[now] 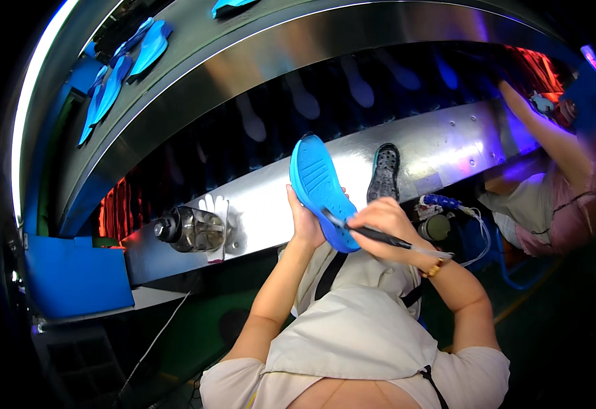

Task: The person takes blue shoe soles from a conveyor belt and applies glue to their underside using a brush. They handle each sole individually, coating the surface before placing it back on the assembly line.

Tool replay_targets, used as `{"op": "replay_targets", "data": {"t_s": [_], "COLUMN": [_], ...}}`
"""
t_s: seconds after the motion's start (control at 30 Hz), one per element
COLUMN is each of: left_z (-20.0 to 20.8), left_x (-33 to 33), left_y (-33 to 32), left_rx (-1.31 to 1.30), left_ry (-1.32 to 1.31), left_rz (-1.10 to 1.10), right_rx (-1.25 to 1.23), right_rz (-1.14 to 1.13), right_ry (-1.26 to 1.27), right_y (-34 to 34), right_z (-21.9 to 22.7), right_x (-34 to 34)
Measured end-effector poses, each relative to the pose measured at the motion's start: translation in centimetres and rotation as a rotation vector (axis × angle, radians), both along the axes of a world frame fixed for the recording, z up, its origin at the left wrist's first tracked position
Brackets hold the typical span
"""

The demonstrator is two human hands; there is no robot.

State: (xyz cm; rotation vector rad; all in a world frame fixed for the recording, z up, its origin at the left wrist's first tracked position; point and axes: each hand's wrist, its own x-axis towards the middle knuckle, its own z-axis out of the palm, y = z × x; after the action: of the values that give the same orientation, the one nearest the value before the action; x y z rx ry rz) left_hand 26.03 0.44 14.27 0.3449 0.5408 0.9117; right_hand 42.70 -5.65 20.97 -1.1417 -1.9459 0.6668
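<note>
A bright blue shoe sole is held up over the near edge of the metal ledge, tilted, with its grooved inner face toward me. My left hand grips it from the left and beneath; some of those fingers are hidden behind it. My right hand is closed around a black-handled brush. The brush's pale tip touches or hovers just over the sole's lower half; I cannot tell which. Just beyond my right hand, a dark sole with holes lies on the ledge.
On the metal ledge stand a dark translucent bottle and a white glove. Behind it, soles sit in a dark, red-lit recess. More blue soles lie on the upper-left belt. A co-worker's arm reaches in at right, near a round container.
</note>
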Motion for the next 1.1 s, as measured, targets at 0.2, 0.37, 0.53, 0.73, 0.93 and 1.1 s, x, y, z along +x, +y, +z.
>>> {"op": "replay_targets", "data": {"t_s": [0.2,0.37,0.53,0.73,0.93,1.1], "left_z": [2.7,4.8,3.8,5.7,6.4,7.6], "left_x": [0.4,2.8,2.1,2.9,3.0,2.1], "left_y": [-1.2,-1.7,-1.0,-0.5,0.4,1.4], "left_rx": [-0.024,0.009,-0.031,0.067,0.217,0.249], "left_ry": [-0.131,-0.285,-0.326,0.001,-0.007,-0.208], "left_rz": [-0.167,-0.265,-0.057,0.075,0.127,0.163], "right_rx": [-0.291,-0.454,-0.371,-0.211,-0.273,-0.232], "right_rz": [0.135,-0.113,0.277,0.223,0.067,0.373], "right_ry": [0.355,0.586,0.567,0.431,0.463,0.412], "right_y": [1.0,2.8,2.3,2.2,1.8,0.9], "right_z": [2.5,2.7,3.5,2.7,3.2,4.0], "right_x": [2.6,2.1,2.7,3.2,4.1,4.3]}}
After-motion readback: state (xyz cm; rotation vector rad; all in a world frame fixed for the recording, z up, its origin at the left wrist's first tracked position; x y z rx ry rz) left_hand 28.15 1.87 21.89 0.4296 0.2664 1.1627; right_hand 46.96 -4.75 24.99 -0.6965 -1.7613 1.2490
